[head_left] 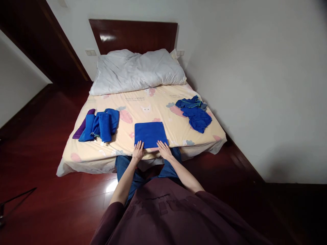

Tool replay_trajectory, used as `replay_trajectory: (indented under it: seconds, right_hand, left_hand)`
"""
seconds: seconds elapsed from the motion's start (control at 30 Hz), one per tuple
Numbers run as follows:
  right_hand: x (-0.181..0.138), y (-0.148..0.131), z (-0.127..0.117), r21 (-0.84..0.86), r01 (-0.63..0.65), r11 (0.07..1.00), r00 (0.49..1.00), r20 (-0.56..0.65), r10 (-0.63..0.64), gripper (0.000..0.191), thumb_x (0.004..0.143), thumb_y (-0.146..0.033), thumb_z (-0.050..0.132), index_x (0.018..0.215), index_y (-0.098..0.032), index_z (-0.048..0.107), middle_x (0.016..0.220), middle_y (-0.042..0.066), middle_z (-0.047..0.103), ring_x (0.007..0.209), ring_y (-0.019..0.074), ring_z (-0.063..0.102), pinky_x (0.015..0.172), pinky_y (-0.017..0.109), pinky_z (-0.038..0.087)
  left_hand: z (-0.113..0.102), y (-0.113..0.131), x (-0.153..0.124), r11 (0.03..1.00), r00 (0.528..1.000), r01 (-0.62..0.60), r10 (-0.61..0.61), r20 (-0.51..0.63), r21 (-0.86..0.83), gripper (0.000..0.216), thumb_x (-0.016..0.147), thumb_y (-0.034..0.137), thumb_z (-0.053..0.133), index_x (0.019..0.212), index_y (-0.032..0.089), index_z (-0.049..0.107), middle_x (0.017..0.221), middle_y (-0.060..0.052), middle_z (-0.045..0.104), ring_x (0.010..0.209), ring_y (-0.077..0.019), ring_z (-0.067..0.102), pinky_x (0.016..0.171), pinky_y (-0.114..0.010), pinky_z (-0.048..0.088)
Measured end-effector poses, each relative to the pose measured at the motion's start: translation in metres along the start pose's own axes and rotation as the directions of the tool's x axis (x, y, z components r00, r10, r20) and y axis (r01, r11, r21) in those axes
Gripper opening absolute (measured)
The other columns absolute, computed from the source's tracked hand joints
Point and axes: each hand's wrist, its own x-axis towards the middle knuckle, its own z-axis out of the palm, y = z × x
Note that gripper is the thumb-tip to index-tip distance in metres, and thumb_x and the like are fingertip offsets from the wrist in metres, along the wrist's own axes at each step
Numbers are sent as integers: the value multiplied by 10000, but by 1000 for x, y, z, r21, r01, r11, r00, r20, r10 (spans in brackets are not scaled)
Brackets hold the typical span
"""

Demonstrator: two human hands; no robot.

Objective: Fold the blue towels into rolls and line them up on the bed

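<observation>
from my feed, the blue towel (150, 134) lies folded into a flat rectangle in the lower middle of the frame, on the near edge of the bed sheet (158, 102). my left hand (138, 150) rests at its near left corner and my right hand (164, 149) at its near right corner. both hands are flat and spread, palms down, fingertips on the cloth. neither hand grips anything. i judge the flat palms are there to press the fold down and keep it square to the edge of the bed, within easy reach of my knees.

to the left of centre lies a heap of blue cloths (102, 125), rolled or folded lengthwise and lying close together, with a purple cloth (83, 126) touching its far left side. to the right of centre a crumpled blue bundle (195, 114) lies loose and unfolded, well apart from the towel. the two groups sit on opposite sides, which looks to me like sorting: tidy ones one way, rumpled ones the other.

a white pillow (138, 69) lies across the top of the bed against the dark headboard (133, 34) in the upper middle.

the sheet carries cartoon carrots and a small rabbit face, plus a line of small print (135, 99) just below the pillow. it is too small for me to read. i see no brand or label on the cloths.
</observation>
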Motion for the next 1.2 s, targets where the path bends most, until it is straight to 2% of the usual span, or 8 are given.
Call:
replay_trajectory:
  seconds: [0.17, 0.37, 0.53, 0.7, 0.9, 0.97, 1.1, 1.2]
  right_hand:
    - [-4, 26, -6, -42, -95, 995, 995, -7, 95, 607, 1031, -248, 319, 1630, -150, 310, 1701, 61, 232, 1589, 210, 222, 1303, 492, 190]
    - [2, 33, -16, -32, -90, 995, 996, -5, 90, 612, 999, -271, 419, 1597, -139, 394, 1663, 95, 331, 1562, 238, 302, 1277, 489, 273]
    - [13, 30, -19, 23, -113, 993, 990, -81, 114, 578, 922, -122, 471, 1496, -106, 546, 1582, 125, 472, 1503, 229, 416, 1253, 413, 334]
    - [24, 32, -23, 103, -205, 973, 970, -114, 216, 560, 866, 5, 436, 1333, -152, 703, 1439, 117, 626, 1379, 264, 560, 1142, 444, 463]
    - [-7, 48, -22, 224, -84, 971, 977, -173, 125, 588, 845, -3, 439, 1314, -218, 720, 1397, 50, 672, 1293, 241, 592, 1138, 450, 455]
    - [-16, 53, -17, 327, -46, 944, 971, -208, 120, 601, 811, 2, 447, 1290, -225, 732, 1366, 51, 692, 1290, 232, 589, 1157, 454, 439]
    - [-14, 60, -8, 462, -151, 874, 922, -252, 293, 580, 714, 16, 458, 1133, -212, 788, 1269, 92, 708, 1228, 246, 624, 1122, 466, 471]
    - [-6, 63, -4, 518, -190, 834, 893, -262, 366, 560, 673, 21, 455, 1071, -182, 792, 1180, 114, 691, 1158, 239, 652, 1067, 415, 513]
  left_hand:
    - [-2, -4, 1, 998, 999, 7, -10, 47, 55, 657, 928, 130, 397, 1574, 11, 372, 1664, -211, 280, 1569, -329, 237, 1277, -509, 234]
    - [-9, -11, 7, 996, 998, 34, -38, 53, 82, 627, 925, 27, 301, 1540, 0, 424, 1623, -233, 355, 1542, -308, 311, 1274, -499, 246]
    - [-15, -17, 13, 997, 999, 5, -8, 51, 71, 682, 854, 1, 399, 1531, 60, 459, 1564, -242, 450, 1495, -313, 408, 1231, -543, 320]
    - [-22, -23, 12, 998, 999, -33, 31, 44, 46, 667, 817, -10, 430, 1470, 73, 538, 1514, -251, 511, 1453, -315, 471, 1218, -528, 351]
    - [-24, -35, -17, 996, 997, -74, 75, 26, -41, 656, 793, -8, 442, 1406, 153, 611, 1479, -147, 587, 1414, -249, 524, 1254, -470, 324]
    - [-22, -38, -26, 990, 999, -31, 29, -13, -140, 666, 762, -1, 461, 1381, 170, 638, 1434, -112, 632, 1384, -232, 550, 1239, -435, 364]
    - [-19, -45, -30, 955, 990, 82, -112, -90, -285, 674, 688, 11, 485, 1308, 174, 695, 1399, -97, 648, 1347, -248, 555, 1171, -422, 462]
    - [-17, -50, -29, 916, 968, 138, -206, -146, -376, 583, 699, 29, 492, 1195, 187, 756, 1342, -113, 650, 1278, -267, 580, 1133, -445, 492]
